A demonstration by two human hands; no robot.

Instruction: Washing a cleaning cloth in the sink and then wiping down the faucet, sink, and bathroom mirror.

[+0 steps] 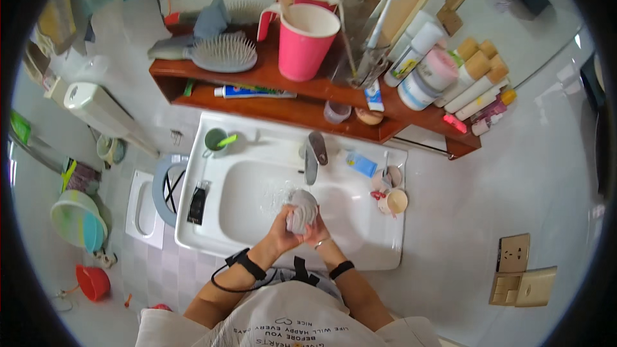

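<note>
A wadded light grey cloth is squeezed between my two hands over the white basin. My left hand grips it from the left side, and my right hand, with a bracelet at the wrist, presses it from the right. Just beyond the cloth is the metal faucet. Splashing water shows in the basin to the left of the cloth. Parts of the fingers are hidden behind the cloth.
On the sink's rim are a green cup, a black tube, a blue tube and a beige cup. Above the sink, a wooden shelf carries a pink mug, a hairbrush and several bottles. A squat toilet lies at the left.
</note>
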